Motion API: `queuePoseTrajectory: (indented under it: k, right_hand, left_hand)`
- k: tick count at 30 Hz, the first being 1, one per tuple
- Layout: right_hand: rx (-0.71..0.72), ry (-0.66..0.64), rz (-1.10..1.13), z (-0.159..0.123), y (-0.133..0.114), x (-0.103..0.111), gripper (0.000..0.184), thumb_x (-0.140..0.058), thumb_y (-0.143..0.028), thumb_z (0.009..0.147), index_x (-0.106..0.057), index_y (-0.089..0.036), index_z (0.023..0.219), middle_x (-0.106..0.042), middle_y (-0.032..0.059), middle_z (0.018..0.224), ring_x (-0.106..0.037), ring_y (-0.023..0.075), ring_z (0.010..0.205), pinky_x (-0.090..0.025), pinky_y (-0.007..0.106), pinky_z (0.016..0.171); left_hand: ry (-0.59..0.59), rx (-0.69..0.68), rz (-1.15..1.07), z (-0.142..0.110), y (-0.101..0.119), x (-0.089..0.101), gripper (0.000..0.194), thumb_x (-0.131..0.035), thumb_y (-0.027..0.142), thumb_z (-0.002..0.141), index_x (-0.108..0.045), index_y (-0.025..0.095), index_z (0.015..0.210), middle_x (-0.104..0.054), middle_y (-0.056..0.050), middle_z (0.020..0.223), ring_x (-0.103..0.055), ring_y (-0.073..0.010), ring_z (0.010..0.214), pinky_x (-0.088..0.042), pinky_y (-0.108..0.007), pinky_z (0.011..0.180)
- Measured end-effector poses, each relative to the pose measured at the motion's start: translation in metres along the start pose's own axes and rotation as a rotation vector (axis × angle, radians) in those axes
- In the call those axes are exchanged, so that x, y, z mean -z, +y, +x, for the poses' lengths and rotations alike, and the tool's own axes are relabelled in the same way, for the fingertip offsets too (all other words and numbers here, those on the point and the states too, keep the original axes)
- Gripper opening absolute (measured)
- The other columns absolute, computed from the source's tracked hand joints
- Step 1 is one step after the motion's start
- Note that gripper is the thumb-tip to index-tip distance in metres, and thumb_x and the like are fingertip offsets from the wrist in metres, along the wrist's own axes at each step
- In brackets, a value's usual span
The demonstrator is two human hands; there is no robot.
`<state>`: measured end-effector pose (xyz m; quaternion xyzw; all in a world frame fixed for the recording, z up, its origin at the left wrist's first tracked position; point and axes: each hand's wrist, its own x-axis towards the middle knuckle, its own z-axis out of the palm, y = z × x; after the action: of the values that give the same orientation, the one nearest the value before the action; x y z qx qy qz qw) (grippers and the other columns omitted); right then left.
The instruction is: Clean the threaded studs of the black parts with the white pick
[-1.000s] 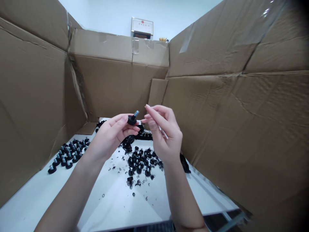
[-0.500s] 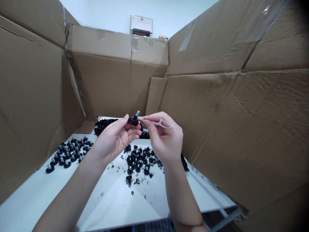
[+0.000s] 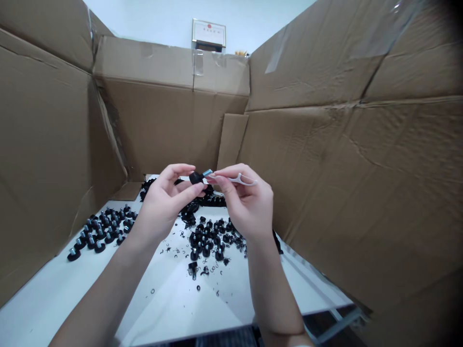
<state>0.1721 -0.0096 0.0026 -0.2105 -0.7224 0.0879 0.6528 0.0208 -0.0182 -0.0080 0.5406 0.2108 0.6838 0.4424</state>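
My left hand (image 3: 162, 200) grips a black screw foot (image 3: 196, 178) by its round base, between the thumb and fingers. Its metal threaded stud tilts up to the right. Pinched in my right hand (image 3: 249, 202) is a slim white tool (image 3: 239, 179) with a forked, curved rear end. The tool's front end is by the stud, partly hidden by my fingers, and I cannot tell whether it touches. Below both hands lies a cluster of similar black screw feet (image 3: 206, 236).
More screw feet (image 3: 104, 224) stand in a group on the left of the white table (image 3: 173, 308). Small black rings and trimmings (image 3: 206, 271) are scattered mid-table. A dark pile (image 3: 213, 200) lies at the back. Cardboard walls (image 3: 162, 120) enclose the back and both sides.
My left hand has turned the screw foot, so its stud leans further right and its base faces left. The left fingers have shifted over the base. My right hand keeps the white tool close by.
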Motion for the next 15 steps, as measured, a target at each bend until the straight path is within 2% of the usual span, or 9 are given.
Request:
queuePoseTrajectory:
  k: [3,5,9,15]
  right_hand:
    - [-0.014,-0.022,0.085,-0.0008,-0.0028,0.0006,0.01,-0.058,-0.024,0.091,-0.066,-0.021,0.086,-0.068,0.0018,0.086,-0.071,0.0136,0.08,-0.062,0.03,0.073]
    - [-0.021,-0.036,0.138,-0.0023,-0.0054,0.0005,0.01,-0.058,-0.024,0.091,-0.066,-0.022,0.088,-0.068,0.0017,0.087,-0.071,0.0132,0.081,-0.063,0.029,0.074]
    - [0.012,-0.038,0.128,-0.0053,-0.0078,-0.0001,0.008,-0.058,-0.023,0.091,-0.067,-0.022,0.091,-0.067,0.0019,0.087,-0.069,0.0138,0.08,-0.062,0.031,0.074]
    - [0.097,-0.013,-0.015,-0.0055,-0.0062,-0.0017,0.009,-0.056,-0.02,0.091,-0.065,-0.022,0.088,-0.066,0.0023,0.086,-0.067,0.0136,0.076,-0.06,0.031,0.07]
  left_hand:
    - [0.054,-0.186,0.152,-0.0021,-0.0013,-0.002,0.03,-0.079,0.015,0.072,-0.065,0.022,0.097,-0.063,0.002,0.09,-0.066,-0.0096,0.081,-0.055,-0.021,0.078]
    - [0.079,-0.258,0.21,-0.0035,-0.001,-0.0042,0.027,-0.077,0.014,0.073,-0.065,0.021,0.095,-0.062,0.001,0.088,-0.065,-0.0102,0.082,-0.055,-0.022,0.078]
    - [0.096,-0.397,0.27,-0.005,0.0,-0.0063,0.024,-0.074,0.009,0.073,-0.065,0.022,0.09,-0.06,0.0,0.097,-0.063,-0.0108,0.089,-0.054,-0.023,0.083]
    - [0.058,-0.417,0.322,-0.0068,-0.0007,-0.0062,0.021,-0.074,0.011,0.073,-0.068,0.022,0.09,-0.06,-0.001,0.101,-0.062,-0.0126,0.092,-0.054,-0.025,0.083]
